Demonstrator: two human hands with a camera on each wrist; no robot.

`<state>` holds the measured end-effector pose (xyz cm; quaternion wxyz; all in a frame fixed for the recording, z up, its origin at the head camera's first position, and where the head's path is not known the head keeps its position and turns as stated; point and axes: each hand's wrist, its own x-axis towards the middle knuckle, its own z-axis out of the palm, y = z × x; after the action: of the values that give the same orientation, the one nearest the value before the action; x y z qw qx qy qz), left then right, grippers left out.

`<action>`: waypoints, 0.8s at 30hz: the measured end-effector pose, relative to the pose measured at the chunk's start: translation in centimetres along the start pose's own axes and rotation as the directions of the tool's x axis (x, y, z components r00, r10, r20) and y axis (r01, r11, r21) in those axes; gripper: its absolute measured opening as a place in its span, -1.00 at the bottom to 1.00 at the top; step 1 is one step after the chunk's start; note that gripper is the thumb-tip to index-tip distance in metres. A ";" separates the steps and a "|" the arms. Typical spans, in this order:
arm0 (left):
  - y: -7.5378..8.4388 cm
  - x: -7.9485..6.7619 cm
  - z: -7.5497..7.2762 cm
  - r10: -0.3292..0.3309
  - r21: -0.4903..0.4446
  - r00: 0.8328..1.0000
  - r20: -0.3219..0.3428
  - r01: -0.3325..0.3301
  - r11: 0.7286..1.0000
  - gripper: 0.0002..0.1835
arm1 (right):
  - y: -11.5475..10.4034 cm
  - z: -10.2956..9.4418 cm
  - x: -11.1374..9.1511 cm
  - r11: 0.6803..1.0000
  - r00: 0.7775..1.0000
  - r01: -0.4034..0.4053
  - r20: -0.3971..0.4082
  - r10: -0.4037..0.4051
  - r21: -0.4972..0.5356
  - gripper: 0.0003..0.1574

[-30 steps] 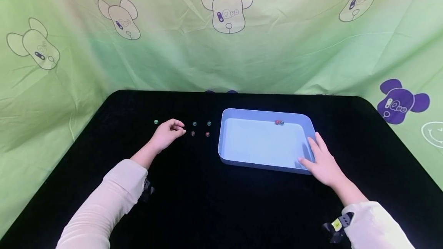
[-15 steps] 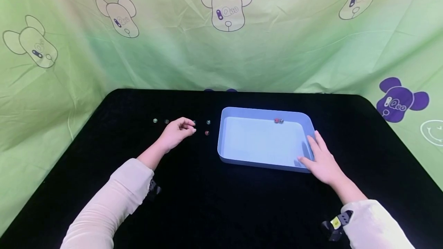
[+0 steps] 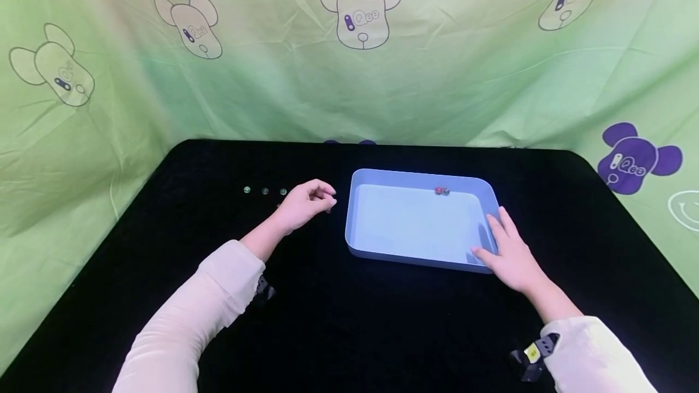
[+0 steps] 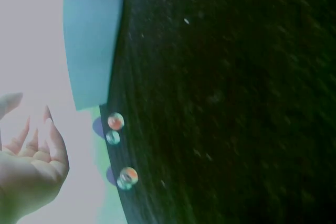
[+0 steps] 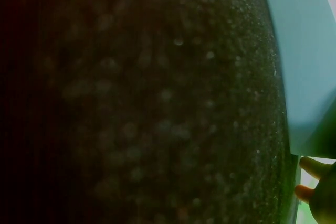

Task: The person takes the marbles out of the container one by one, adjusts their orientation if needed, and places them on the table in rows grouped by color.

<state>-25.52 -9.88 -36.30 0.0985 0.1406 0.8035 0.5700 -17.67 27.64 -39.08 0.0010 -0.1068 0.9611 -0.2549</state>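
My left hand point(image 3: 306, 204) hovers over the marbles just left of the blue tray point(image 3: 412, 223), fingers loosely curved and thumb apart from them. Between those fingers nothing shows in the left wrist view, where a red marble point(image 4: 115, 121) and a green one point(image 4: 113, 137) lie near the hand, with two more overlapping marbles point(image 4: 128, 175) below. One reddish marble point(image 3: 329, 211) peeks out under the left fingertips. My right hand point(image 3: 508, 253) rests on the tray's right rim, its fingers fairly straight and the thumb reaching inside. Inside the tray, a red marble point(image 3: 438, 190) touches a grey-blue one point(image 3: 446, 191).
Three marbles stand in a row on the black table point(image 3: 349, 320), a green one point(image 3: 247, 189) leftmost. Another reddish marble is mostly hidden behind the left wrist. A green printed curtain point(image 3: 262, 77) hangs behind the table and along its sides.
My left hand has moved right along the marbles toward the tray, uncovering those on the left and covering those on the right. The right hand and the tray have stayed in place.
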 end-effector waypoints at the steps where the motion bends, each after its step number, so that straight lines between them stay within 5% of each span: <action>1: 0.1 0.1 0.2 0.002 0.003 1.000 0.003 -0.002 1.000 -0.73 | 0.0 0.0 0.0 1.000 1.000 0.000 0.000 0.000 0.000 -0.12; 15: 2.2 1.9 3.8 0.102 0.053 0.993 0.063 -0.106 0.993 -0.76 | 0.2 0.3 -0.1 1.000 1.000 0.009 -0.025 -0.009 -0.006 -0.13; 24: 3.0 2.8 6.0 0.109 0.038 0.990 0.089 -0.113 0.993 -0.75 | 0.1 0.2 -0.1 1.000 1.000 0.009 -0.024 -0.009 0.001 -0.13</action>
<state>-25.92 -2.65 -35.50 0.0985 0.2118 0.8014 0.5507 -17.58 27.67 -39.33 -0.0119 -0.1080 0.9604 -0.2567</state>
